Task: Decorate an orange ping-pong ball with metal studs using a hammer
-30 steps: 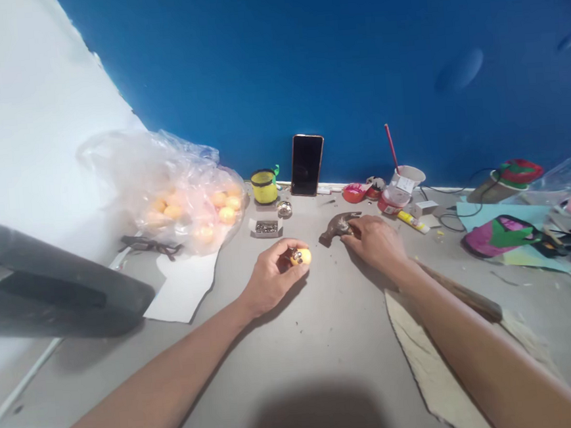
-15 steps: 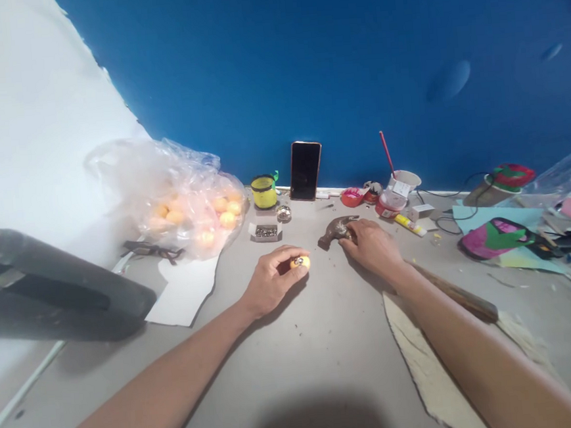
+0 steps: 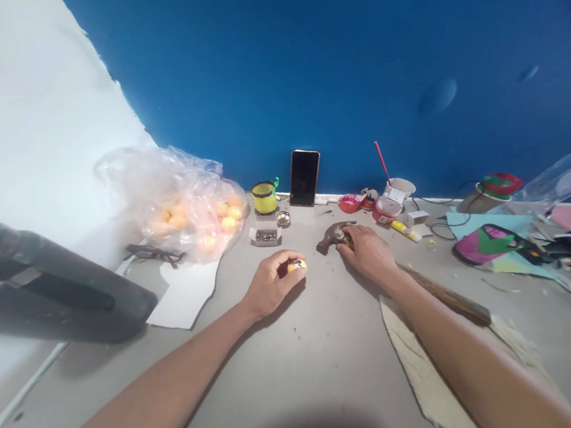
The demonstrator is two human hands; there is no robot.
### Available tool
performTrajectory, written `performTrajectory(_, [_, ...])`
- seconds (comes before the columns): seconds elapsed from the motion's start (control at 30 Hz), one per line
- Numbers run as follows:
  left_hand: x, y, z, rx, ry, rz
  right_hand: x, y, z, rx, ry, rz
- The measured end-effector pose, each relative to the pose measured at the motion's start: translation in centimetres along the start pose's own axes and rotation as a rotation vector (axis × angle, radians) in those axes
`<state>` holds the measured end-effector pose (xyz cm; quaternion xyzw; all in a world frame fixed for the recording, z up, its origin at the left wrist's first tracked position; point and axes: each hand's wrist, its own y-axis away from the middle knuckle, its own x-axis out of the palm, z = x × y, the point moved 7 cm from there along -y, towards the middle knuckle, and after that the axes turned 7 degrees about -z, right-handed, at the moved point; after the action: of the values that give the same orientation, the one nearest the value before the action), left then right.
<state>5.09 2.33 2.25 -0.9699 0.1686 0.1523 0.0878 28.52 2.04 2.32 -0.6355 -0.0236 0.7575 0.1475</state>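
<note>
My left hand [image 3: 272, 284] pinches a small orange-yellow ball [image 3: 298, 266] just above the table; dark and shiny metal bits show on its top. To the right, my right hand [image 3: 367, 252] is closed round the neck of a claw hammer [image 3: 331, 235], whose head points left. The wooden handle of the hammer runs back under my right forearm. Beyond my left hand stands an open little box [image 3: 266, 236] of small shiny metal pieces. Close behind it lies a silvery, studded ball [image 3: 283, 219].
A clear plastic bag [image 3: 190, 202] of orange balls and a large grey cylinder [image 3: 64, 291] occupy the left. A phone [image 3: 305, 177] leans on the blue wall beside a yellow cup [image 3: 264, 198]. Cloth [image 3: 405, 356] lies under my right forearm. Coloured paper [image 3: 481, 225] and craft items crowd the right.
The view has shifted slightly. Both hands keep their places, the left on the ball and the right at the hammer; the ball looks slightly turned.
</note>
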Motion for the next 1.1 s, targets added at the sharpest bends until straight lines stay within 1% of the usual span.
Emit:
performTrajectory(0.13, [0.1,0.0,0.0,-0.003,0.002,0.008,0.0,-0.1,0.2,-0.025,0.017,-0.003])
performTrajectory(0.37, [0.2,-0.1,0.4,0.007,-0.041,0.023,0.1,-0.1,0.0,-0.019,-0.047,-0.072])
performTrajectory(0.43, [0.2,-0.2,0.3,0.022,-0.059,0.022,-0.2,-0.1,-0.1,-0.027,-0.114,-0.131])
performTrajectory(0.5, [0.3,-0.2,0.1,0.035,-0.068,0.019,-1.0,0.0,0.0,-0.056,-0.190,-0.222])
performTrajectory(0.57, [0.4,-0.2,0.1,0.040,-0.064,0.021,-1.9,0.2,0.5,-0.096,-0.250,-0.293])
performTrajectory(0.6, [0.6,-0.2,0.1,0.039,-0.054,0.026,-2.2,0.2,1.0,-0.116,-0.269,-0.300])
performTrajectory(0.63, [0.7,-0.1,0.2,0.033,-0.038,0.028,-2.5,0.1,1.7,-0.138,-0.276,-0.282])
performTrajectory(0.7, [0.9,0.0,0.5,0.007,-0.014,0.035,-2.9,-0.3,3.8,-0.192,-0.254,-0.191])
performTrajectory(0.77, [1.0,0.0,0.7,-0.004,-0.010,0.042,-3.2,-1.0,6.7,-0.267,-0.177,-0.073])
performTrajectory(0.8, [1.0,0.0,0.7,0.003,-0.021,0.047,-3.3,-1.4,8.3,-0.308,-0.132,-0.038])
performTrajectory(0.9, [0.9,-0.2,0.6,0.045,-0.076,0.049,-3.6,-2.7,13.0,-0.442,0.020,0.018])
performTrajectory(0.93, [0.8,-0.3,0.6,0.048,-0.090,0.049,-3.5,-3.2,14.4,-0.484,0.070,0.026])
performTrajectory(1.0, [0.7,-0.5,0.7,0.036,-0.093,0.051,-2.8,-3.8,17.0,-0.608,0.146,0.087])
performTrajectory(1.1, [0.8,-0.5,0.7,0.026,-0.061,0.067,-1.4,-4.4,19.2,-0.670,0.198,0.185])
